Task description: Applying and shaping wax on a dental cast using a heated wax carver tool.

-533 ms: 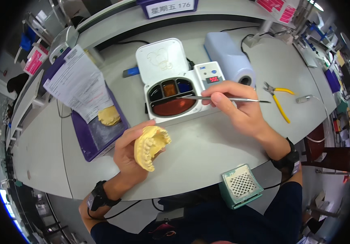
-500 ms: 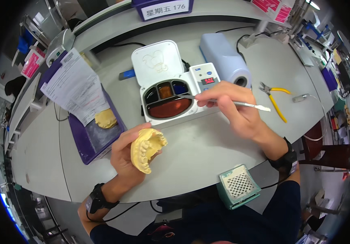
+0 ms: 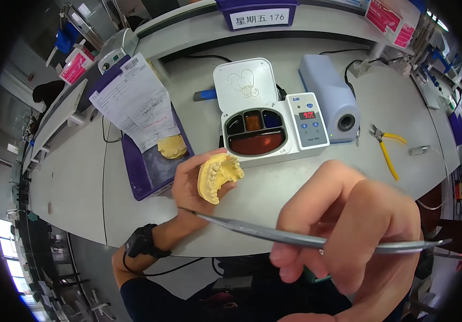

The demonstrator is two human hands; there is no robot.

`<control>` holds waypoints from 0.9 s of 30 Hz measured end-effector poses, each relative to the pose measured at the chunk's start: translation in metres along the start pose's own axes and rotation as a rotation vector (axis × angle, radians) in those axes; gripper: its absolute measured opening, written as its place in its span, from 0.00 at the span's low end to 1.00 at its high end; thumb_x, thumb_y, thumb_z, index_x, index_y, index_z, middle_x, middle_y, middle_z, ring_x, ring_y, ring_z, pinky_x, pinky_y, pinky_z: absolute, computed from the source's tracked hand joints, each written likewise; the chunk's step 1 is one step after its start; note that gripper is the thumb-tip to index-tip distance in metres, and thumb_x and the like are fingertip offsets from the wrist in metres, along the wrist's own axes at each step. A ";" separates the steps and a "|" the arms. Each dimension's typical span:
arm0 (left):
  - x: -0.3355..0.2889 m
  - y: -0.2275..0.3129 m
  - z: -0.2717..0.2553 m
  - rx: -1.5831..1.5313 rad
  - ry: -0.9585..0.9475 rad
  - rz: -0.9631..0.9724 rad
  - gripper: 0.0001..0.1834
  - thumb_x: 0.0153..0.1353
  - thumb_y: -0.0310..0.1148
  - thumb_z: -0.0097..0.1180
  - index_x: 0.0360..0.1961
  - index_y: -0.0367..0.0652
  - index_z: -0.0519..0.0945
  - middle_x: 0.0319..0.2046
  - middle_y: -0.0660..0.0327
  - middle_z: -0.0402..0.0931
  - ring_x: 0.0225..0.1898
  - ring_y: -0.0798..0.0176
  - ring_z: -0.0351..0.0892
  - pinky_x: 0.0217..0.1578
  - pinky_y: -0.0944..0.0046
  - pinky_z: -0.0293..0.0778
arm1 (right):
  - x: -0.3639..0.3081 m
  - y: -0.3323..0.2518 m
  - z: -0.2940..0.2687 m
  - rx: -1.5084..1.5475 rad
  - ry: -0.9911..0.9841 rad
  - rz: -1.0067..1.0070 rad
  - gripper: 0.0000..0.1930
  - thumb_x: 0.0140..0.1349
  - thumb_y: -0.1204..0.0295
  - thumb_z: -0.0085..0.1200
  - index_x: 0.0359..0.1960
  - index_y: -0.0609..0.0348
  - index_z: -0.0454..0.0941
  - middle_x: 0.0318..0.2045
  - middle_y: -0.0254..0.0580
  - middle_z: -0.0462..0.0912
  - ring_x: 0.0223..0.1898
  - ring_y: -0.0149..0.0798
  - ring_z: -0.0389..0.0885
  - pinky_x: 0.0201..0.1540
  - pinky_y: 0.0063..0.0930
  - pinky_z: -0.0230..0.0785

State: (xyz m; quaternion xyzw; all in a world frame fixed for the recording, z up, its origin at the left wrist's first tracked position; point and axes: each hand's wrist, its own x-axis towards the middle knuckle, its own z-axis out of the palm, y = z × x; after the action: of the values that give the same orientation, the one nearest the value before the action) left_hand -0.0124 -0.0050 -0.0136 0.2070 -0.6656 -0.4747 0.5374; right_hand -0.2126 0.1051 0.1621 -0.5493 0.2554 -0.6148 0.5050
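In my left hand (image 3: 188, 185) sits a yellow plaster dental model (image 3: 209, 180), a horseshoe-shaped arch with teeth, its open side turned right. My right hand (image 3: 349, 225), large and close to the camera, pinches a thin metal wax carving tool (image 3: 295, 236). The tool's dark, narrow tip points left and appears below the model in the picture. Behind both hands stands a white wax heater (image 3: 258, 158) with its lid (image 3: 245, 83) raised. Its separate wells hold dark, amber, blue and red-brown wax (image 3: 258, 144).
At left, a purple tray (image 3: 139, 180) holds another yellow plaster piece (image 3: 172, 146) and printed papers (image 3: 134, 102). A blue-grey device (image 3: 325, 96) with a round opening stands behind right. Yellow-handled pliers (image 3: 387, 153) lie at right. A purple bin (image 3: 255, 8) sits on the shelf.
My right hand has drawn the carving tool away from the wax wells, back toward the camera. The whole view has shifted, while my left hand still holds the model.
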 end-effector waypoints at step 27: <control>0.002 0.002 -0.003 0.014 -0.131 0.093 0.34 0.54 0.15 0.66 0.59 0.41 0.62 0.57 0.45 0.70 0.55 0.57 0.77 0.56 0.59 0.77 | -0.058 0.073 -0.187 -1.264 0.200 -0.510 0.24 0.74 0.64 0.36 0.17 0.60 0.67 0.22 0.42 0.74 0.22 0.36 0.67 0.26 0.28 0.57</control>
State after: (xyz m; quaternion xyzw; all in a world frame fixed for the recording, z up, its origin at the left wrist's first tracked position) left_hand -0.0097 -0.0071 -0.0108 0.1480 -0.7114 -0.4571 0.5129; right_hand -0.3689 0.0859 0.0246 -0.7219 0.4733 -0.4952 -0.0987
